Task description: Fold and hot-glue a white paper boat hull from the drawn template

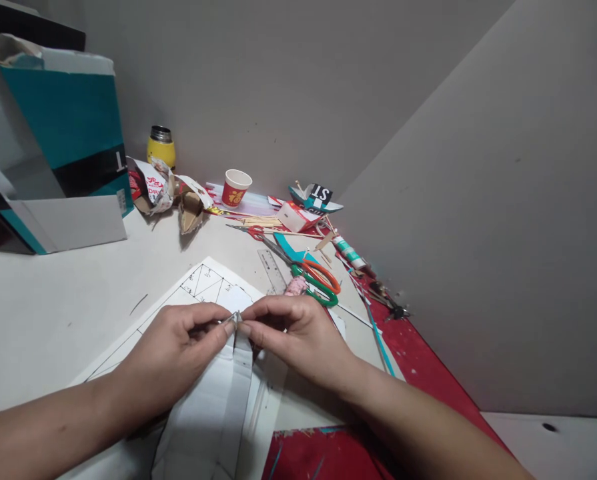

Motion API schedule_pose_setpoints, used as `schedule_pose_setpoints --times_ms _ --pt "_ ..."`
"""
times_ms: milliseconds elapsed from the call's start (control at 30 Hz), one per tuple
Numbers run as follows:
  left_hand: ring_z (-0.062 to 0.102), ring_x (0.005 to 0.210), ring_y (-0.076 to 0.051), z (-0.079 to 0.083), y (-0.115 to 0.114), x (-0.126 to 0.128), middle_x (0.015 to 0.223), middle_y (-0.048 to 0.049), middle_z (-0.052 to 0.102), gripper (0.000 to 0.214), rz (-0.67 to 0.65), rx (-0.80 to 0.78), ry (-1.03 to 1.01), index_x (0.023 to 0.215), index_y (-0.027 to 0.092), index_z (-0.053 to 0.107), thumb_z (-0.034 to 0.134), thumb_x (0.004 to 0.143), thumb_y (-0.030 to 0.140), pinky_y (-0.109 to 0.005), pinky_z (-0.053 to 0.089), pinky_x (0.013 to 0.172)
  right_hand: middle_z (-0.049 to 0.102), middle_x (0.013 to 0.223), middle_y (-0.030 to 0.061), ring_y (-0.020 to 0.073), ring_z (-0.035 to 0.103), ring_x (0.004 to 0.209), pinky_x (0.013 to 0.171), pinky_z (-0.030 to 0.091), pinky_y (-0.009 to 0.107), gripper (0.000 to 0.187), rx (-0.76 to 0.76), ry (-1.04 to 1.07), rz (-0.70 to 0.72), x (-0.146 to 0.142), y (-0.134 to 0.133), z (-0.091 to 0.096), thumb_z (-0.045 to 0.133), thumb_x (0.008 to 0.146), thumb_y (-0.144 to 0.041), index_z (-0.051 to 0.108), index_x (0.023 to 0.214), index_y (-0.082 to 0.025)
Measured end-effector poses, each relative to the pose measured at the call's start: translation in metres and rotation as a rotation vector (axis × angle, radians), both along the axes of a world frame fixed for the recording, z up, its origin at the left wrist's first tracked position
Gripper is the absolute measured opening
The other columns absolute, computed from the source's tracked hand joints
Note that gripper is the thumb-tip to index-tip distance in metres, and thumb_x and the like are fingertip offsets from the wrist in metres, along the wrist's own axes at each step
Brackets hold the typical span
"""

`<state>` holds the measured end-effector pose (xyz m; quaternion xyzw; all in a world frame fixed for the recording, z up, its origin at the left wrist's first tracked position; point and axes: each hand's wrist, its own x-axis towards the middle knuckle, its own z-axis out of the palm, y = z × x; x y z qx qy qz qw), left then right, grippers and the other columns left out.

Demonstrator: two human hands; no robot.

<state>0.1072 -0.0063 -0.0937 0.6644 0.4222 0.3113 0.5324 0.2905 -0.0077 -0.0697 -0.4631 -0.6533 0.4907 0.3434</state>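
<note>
A long folded piece of white card [205, 413] runs from the bottom of the view up to my fingers. My left hand [178, 340] pinches its far end between thumb and forefinger. Close beside it, my right hand [293, 333] pinches the same end, and the fingertips of both hands nearly touch. Something small and thin shows between the fingertips, too small to name. Under my hands lies a white sheet [205, 273] with a drawn pattern of lines and handwritten marks. Scissors [298, 267] with orange and green handles lie just beyond my right hand.
A clear ruler [273, 270] lies left of the scissors. Farther back stand a red paper cup [235, 189], a yellow bottle [162, 148] and torn cardboard scraps [191, 213]. A teal box [68, 127] stands at the left. Grey walls [278, 80] close off the back and right.
</note>
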Motion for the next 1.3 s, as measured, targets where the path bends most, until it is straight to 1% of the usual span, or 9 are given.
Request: schedule_pose_setpoints --times_ms 167,300,433,767,1000,1067,1167,1233,1300 --pt "0.059 0.073 -0.016 0.0000 0.0002 -0.0006 0.076 0.0009 0.069 0.023 -0.004 0.009 0.018 0.083 0.020 0.071 0.053 0.089 0.033 -0.025 0.046 0.067 0.062 0.058 -0.0011 0.0106 0.059 0.048 0.046 0.053 0.022 0.025 0.024 -0.024 0.007 0.0013 -0.0004 -0.0012 0.070 0.080 -0.040 0.070 0.075 -0.016" --pt "0.058 0.071 -0.016 -0.0004 -0.0006 -0.0006 0.073 0.0010 0.068 0.026 -0.016 0.000 0.027 0.080 0.020 0.071 0.052 0.089 0.035 -0.024 0.045 0.064 0.059 0.057 -0.0035 0.0095 0.057 0.046 0.045 0.052 0.021 0.025 -0.029 0.019 -0.018 0.0007 -0.0001 -0.0044 0.074 0.076 -0.041 0.067 0.077 -0.016" --pt "0.059 0.071 -0.016 0.0004 -0.0016 -0.0005 0.076 0.0009 0.071 0.029 -0.028 -0.003 0.024 0.084 0.021 0.074 0.049 0.090 0.035 -0.024 0.046 0.064 0.060 0.057 -0.0035 0.0092 0.057 0.045 0.044 0.052 0.021 0.025 -0.077 0.052 -0.035 0.0002 0.0007 -0.0064 0.076 0.073 -0.040 0.068 0.076 -0.016" --pt "0.055 0.059 -0.013 0.0005 -0.0023 -0.0019 0.063 0.0024 0.064 0.034 -0.003 0.162 0.102 0.072 0.020 0.072 0.045 0.091 0.031 -0.021 0.044 0.055 0.060 0.053 -0.0050 0.0099 0.059 0.042 0.041 0.050 0.020 0.027 -0.186 0.136 -0.060 0.0000 0.0019 -0.0074 0.081 0.068 -0.038 0.066 0.074 -0.016" --pt "0.058 0.068 -0.014 -0.0003 -0.0014 -0.0006 0.073 0.0009 0.068 0.029 0.003 0.096 0.064 0.075 0.019 0.068 0.049 0.090 0.033 -0.023 0.045 0.062 0.062 0.056 -0.0044 0.0078 0.056 0.044 0.044 0.052 0.020 0.033 -0.242 0.206 -0.096 -0.0024 0.0030 -0.0042 0.086 0.059 -0.038 0.069 0.076 -0.016" --pt "0.056 0.064 -0.013 -0.0008 -0.0018 -0.0004 0.070 0.0017 0.067 0.023 0.028 0.079 0.050 0.080 0.020 0.067 0.051 0.089 0.034 -0.022 0.044 0.059 0.062 0.055 -0.0044 0.0077 0.056 0.043 0.043 0.052 0.020 0.032 -0.238 0.211 -0.091 -0.0029 0.0028 -0.0032 0.086 0.059 -0.039 0.069 0.074 -0.016" --pt "0.045 0.053 -0.011 -0.0021 -0.0032 -0.0009 0.060 0.0049 0.062 0.019 0.050 0.030 0.051 0.089 0.021 0.062 0.051 0.089 0.037 -0.021 0.036 0.049 0.061 0.053 -0.0049 0.0079 0.055 0.041 0.041 0.051 0.020 0.031 -0.224 0.212 -0.087 -0.0034 0.0023 -0.0029 0.085 0.061 -0.038 0.069 0.074 -0.016" --pt "0.041 0.051 -0.011 -0.0028 -0.0038 -0.0014 0.058 0.0057 0.059 0.020 0.042 0.016 0.061 0.087 0.021 0.059 0.050 0.090 0.039 -0.021 0.032 0.047 0.060 0.052 -0.0052 0.0081 0.056 0.042 0.042 0.051 0.020 0.030 -0.223 0.210 -0.086 -0.0034 0.0021 -0.0034 0.085 0.061 -0.036 0.068 0.073 -0.016" --pt "0.042 0.053 -0.011 -0.0028 -0.0038 -0.0015 0.059 0.0051 0.059 0.020 0.033 0.036 0.064 0.083 0.021 0.058 0.049 0.090 0.038 -0.021 0.033 0.049 0.060 0.053 -0.0053 0.0081 0.056 0.043 0.043 0.052 0.020 0.029 -0.224 0.207 -0.088 -0.0033 0.0022 -0.0041 0.086 0.061 -0.035 0.068 0.073 -0.016"
